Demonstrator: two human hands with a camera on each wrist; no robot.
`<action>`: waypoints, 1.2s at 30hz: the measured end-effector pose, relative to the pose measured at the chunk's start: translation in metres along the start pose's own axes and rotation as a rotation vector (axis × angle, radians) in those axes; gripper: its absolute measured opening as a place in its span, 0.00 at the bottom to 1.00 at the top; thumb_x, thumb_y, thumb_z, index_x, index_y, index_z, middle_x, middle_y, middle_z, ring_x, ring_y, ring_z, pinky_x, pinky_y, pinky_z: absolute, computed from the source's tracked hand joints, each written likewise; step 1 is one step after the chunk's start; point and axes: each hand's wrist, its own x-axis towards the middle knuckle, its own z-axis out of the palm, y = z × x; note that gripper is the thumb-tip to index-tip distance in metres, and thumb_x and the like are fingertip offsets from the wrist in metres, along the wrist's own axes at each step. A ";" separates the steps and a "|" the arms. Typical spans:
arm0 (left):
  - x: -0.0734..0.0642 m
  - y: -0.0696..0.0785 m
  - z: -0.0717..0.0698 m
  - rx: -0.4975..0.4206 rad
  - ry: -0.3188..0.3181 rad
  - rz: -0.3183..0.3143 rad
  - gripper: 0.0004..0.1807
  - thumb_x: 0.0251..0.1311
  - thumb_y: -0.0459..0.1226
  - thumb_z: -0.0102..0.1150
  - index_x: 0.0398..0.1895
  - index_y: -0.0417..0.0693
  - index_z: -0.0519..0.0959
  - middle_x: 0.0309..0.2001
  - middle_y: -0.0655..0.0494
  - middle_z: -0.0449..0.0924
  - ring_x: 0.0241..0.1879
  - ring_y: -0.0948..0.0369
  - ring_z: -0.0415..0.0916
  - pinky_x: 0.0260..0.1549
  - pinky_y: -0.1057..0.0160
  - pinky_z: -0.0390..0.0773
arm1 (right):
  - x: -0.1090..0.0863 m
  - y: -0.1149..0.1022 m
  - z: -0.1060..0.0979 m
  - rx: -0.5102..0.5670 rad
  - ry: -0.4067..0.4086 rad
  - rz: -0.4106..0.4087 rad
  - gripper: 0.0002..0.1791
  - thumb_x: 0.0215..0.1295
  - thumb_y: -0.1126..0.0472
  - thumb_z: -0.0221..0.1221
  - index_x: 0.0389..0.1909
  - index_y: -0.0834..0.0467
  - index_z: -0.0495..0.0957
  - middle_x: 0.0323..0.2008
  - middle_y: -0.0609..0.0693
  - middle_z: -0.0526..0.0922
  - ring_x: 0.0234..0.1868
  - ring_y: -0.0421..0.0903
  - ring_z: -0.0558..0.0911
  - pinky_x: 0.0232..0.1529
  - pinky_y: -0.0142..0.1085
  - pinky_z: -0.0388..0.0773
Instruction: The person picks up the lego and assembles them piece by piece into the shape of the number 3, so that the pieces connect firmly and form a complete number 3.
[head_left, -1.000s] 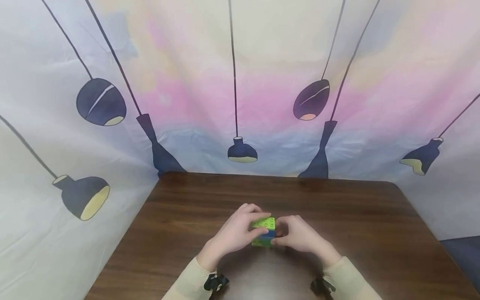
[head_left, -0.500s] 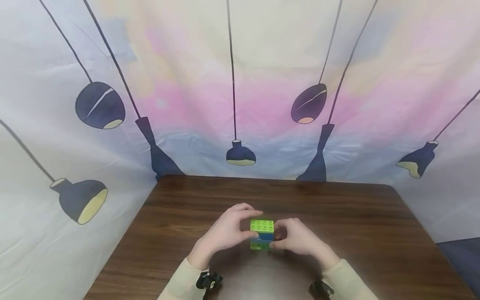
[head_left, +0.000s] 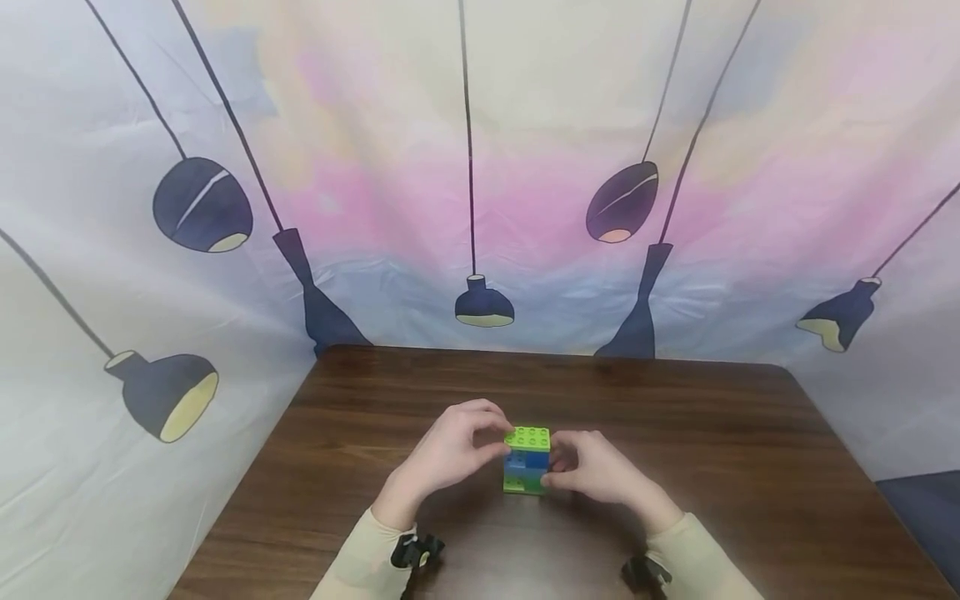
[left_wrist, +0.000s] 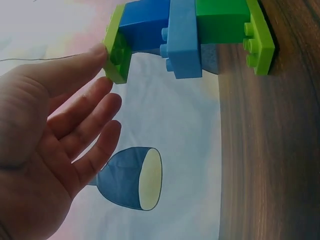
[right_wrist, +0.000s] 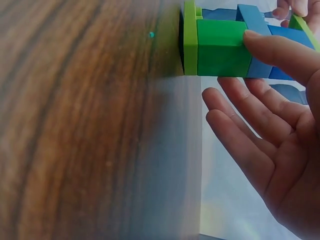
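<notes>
A stack of toy building bricks stands upright on the table. From the bottom it has a lime green plate, a green brick, a light blue brick, a blue brick and a lime green studded top plate. My left hand has thumb and index finger at the left end of the top plate, pinching it; its other fingers are loosely bent. My right hand grips the stack from the right, thumb on the near side around the green and light blue bricks, fingers behind.
The dark wooden table reaches back to a hanging cloth printed with lamps. Black wrist devices sit at both cuffs. Something dark blue lies beyond the table's right edge.
My left fingers, first lying across the top plate, drew back leftward off it and are now at its left end. The right hand keeps its hold; the stack stays in place.
</notes>
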 end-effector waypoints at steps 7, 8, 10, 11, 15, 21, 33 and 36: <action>0.001 -0.005 0.003 0.007 0.055 -0.011 0.12 0.62 0.33 0.77 0.48 0.51 0.91 0.49 0.64 0.87 0.50 0.65 0.84 0.52 0.57 0.84 | 0.001 0.002 -0.002 0.023 0.019 0.006 0.24 0.65 0.52 0.76 0.58 0.56 0.82 0.44 0.43 0.89 0.44 0.42 0.88 0.45 0.43 0.86; 0.001 -0.005 0.003 0.007 0.060 -0.010 0.11 0.62 0.32 0.77 0.47 0.51 0.91 0.49 0.63 0.88 0.50 0.65 0.84 0.52 0.57 0.84 | 0.001 0.002 -0.002 0.022 0.020 0.005 0.24 0.65 0.52 0.76 0.58 0.55 0.82 0.45 0.43 0.89 0.44 0.42 0.88 0.46 0.43 0.86; 0.001 -0.007 0.003 0.007 0.063 -0.008 0.11 0.63 0.33 0.77 0.48 0.51 0.91 0.50 0.63 0.88 0.52 0.65 0.84 0.53 0.57 0.84 | 0.002 0.002 -0.002 0.024 0.022 0.004 0.23 0.65 0.52 0.76 0.57 0.55 0.82 0.44 0.43 0.89 0.44 0.42 0.88 0.46 0.44 0.86; 0.001 -0.007 0.004 0.009 0.064 -0.004 0.11 0.63 0.33 0.77 0.48 0.50 0.91 0.51 0.62 0.88 0.52 0.65 0.84 0.53 0.57 0.84 | 0.001 0.002 -0.002 0.025 0.023 0.005 0.23 0.65 0.52 0.76 0.56 0.55 0.82 0.44 0.44 0.89 0.45 0.42 0.88 0.46 0.44 0.86; 0.001 -0.009 0.004 0.020 0.064 -0.008 0.11 0.64 0.33 0.76 0.49 0.50 0.91 0.51 0.62 0.88 0.53 0.65 0.84 0.53 0.58 0.84 | 0.001 0.003 -0.002 0.036 0.028 0.007 0.22 0.66 0.51 0.75 0.56 0.54 0.82 0.45 0.44 0.89 0.45 0.42 0.88 0.47 0.45 0.86; 0.003 -0.011 0.004 0.019 0.073 -0.033 0.12 0.64 0.34 0.77 0.49 0.52 0.91 0.51 0.62 0.89 0.50 0.66 0.84 0.52 0.60 0.84 | 0.003 0.002 -0.002 0.050 0.036 0.013 0.23 0.66 0.49 0.75 0.56 0.54 0.82 0.46 0.45 0.89 0.46 0.43 0.87 0.47 0.45 0.85; 0.007 -0.017 0.015 -0.058 0.126 -0.078 0.15 0.64 0.32 0.76 0.53 0.49 0.89 0.52 0.59 0.89 0.44 0.66 0.85 0.46 0.62 0.85 | 0.003 0.001 -0.003 0.130 0.072 0.060 0.27 0.70 0.49 0.72 0.63 0.58 0.80 0.50 0.50 0.88 0.51 0.49 0.87 0.49 0.45 0.86; 0.007 -0.021 0.019 -0.072 0.125 -0.103 0.17 0.65 0.32 0.75 0.56 0.49 0.88 0.53 0.57 0.89 0.44 0.66 0.86 0.46 0.62 0.85 | 0.002 0.003 -0.003 0.136 0.072 0.081 0.28 0.71 0.48 0.71 0.64 0.59 0.79 0.51 0.51 0.88 0.52 0.50 0.87 0.51 0.48 0.86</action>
